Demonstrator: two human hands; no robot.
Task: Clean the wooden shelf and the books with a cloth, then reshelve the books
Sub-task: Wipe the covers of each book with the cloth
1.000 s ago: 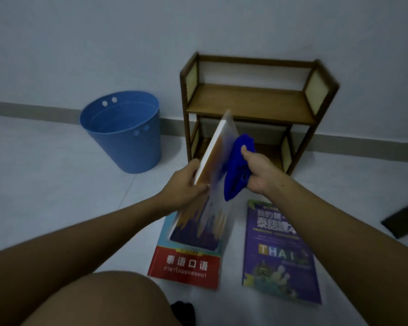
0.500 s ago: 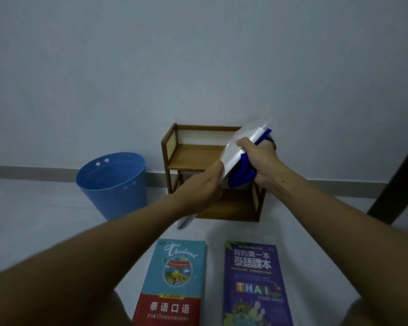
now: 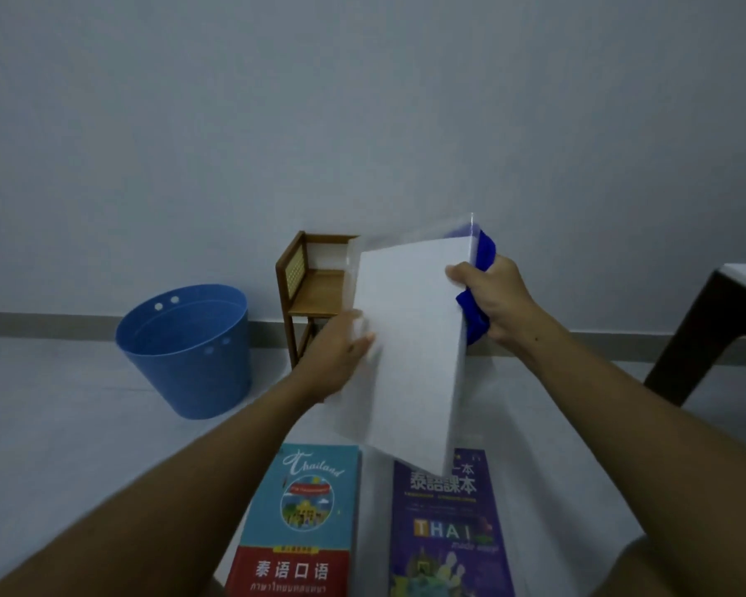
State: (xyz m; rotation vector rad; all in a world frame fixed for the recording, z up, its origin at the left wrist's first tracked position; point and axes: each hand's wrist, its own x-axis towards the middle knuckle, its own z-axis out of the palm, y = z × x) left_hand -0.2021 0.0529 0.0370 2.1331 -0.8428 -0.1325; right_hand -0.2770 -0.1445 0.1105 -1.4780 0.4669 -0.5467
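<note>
Two books are lying on the floor; we are wiping a third book before the shelf, left hand gripping its edge, right hand clutching the cloth behind it; shelving likely follows.

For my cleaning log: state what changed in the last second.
The held book was raised and turned, from colourful cover to a white face toward the camera. Left hand grips its left edge throughout; right hand keeps the blue cloth at its right edge. Teal book, purple book, bucket, shelf unmoved.
</note>
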